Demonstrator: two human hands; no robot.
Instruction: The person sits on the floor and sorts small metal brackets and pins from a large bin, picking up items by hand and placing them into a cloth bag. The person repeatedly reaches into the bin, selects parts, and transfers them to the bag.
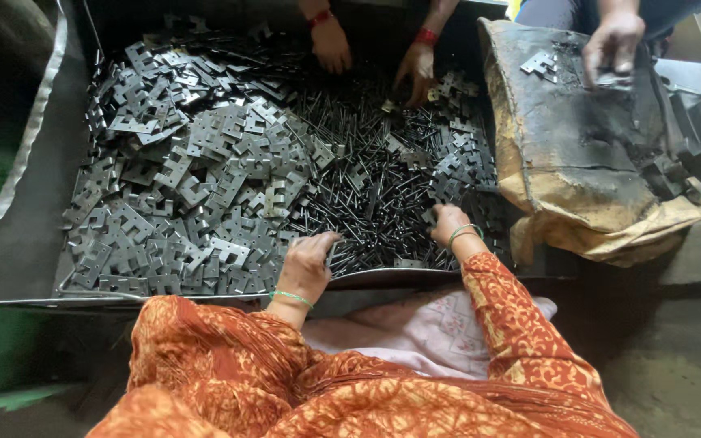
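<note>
Head view is looking straight down over orange patterned sleeves (496,324) and a pale pink cloth (415,337) lying in the lap, right at the near edge of a big metal tray (22,251). So the left hand (308,264), green bangle on the wrist, is resting palm down on the near rim of the heap, fingers curled loosely onto the flat notched metal plates (196,186) where they meet the thin steel pins (367,195); can't really tell if it's pinching one piece. The right hand (449,222) is sitting a bit further in, knuckles up, fingers bunched together down into the pins, so whatever it's gripping is hidden underneath. Plates are piling up mostly on the left half of the tray, pins filling the middle and right. Just right of the tray, a grimy yellowish sack (586,186) is lying with a few plates on top. At the far side, another person's two hands (330,42) with red wristbands are digging in the heap, and a third hand (614,45) is hanging over the sack.
</note>
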